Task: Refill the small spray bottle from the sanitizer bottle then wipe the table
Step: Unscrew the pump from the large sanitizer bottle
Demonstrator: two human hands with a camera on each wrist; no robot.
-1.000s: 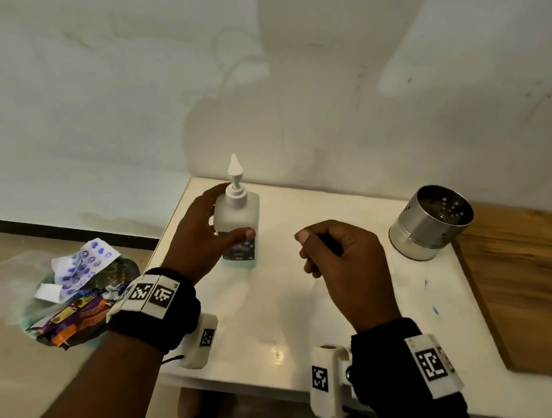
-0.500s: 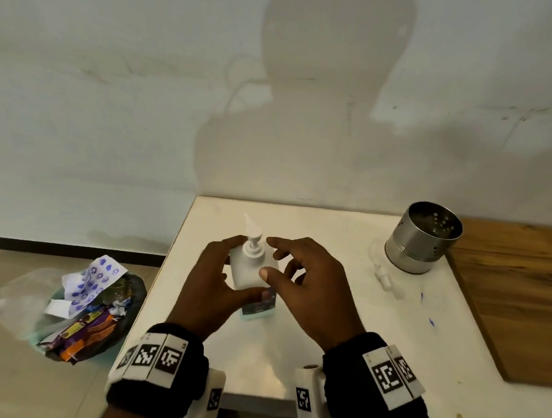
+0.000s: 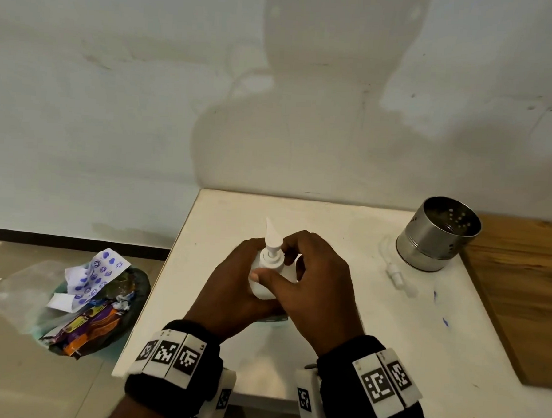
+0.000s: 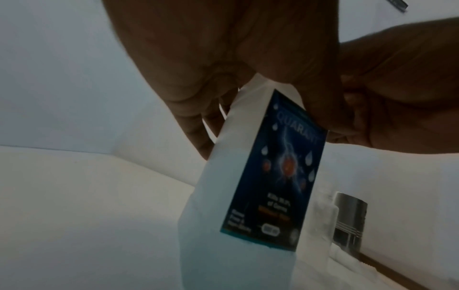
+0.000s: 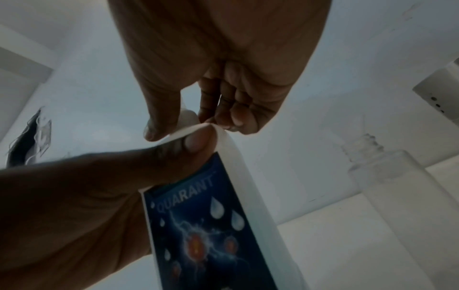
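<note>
The white sanitizer bottle (image 3: 259,288) with a dark blue label (image 4: 278,176) stands on the white table (image 3: 340,356), near its middle. My left hand (image 3: 237,280) grips the bottle's body from the left, thumb on the label's top edge. My right hand (image 3: 278,266) pinches the pump's collar (image 5: 188,115) between thumb and curled fingers; the nozzle (image 3: 271,231) sticks up past them. The small clear spray bottle (image 5: 402,206) stands uncapped to the right, close to the steel canister, also seen at the spray bottle (image 4: 323,219). Its white spray head (image 3: 394,272) lies on the table.
A perforated steel canister (image 3: 436,236) stands at the table's back right. A wooden surface (image 3: 520,285) adjoins the right edge. On the floor to the left lies a dark bag of wrappers and paper (image 3: 97,298). A wall runs close behind the table.
The sanitizer bottle has come nearer to me in my left hand. My right hand, apart from it a second ago, has moved left onto the pump collar.
</note>
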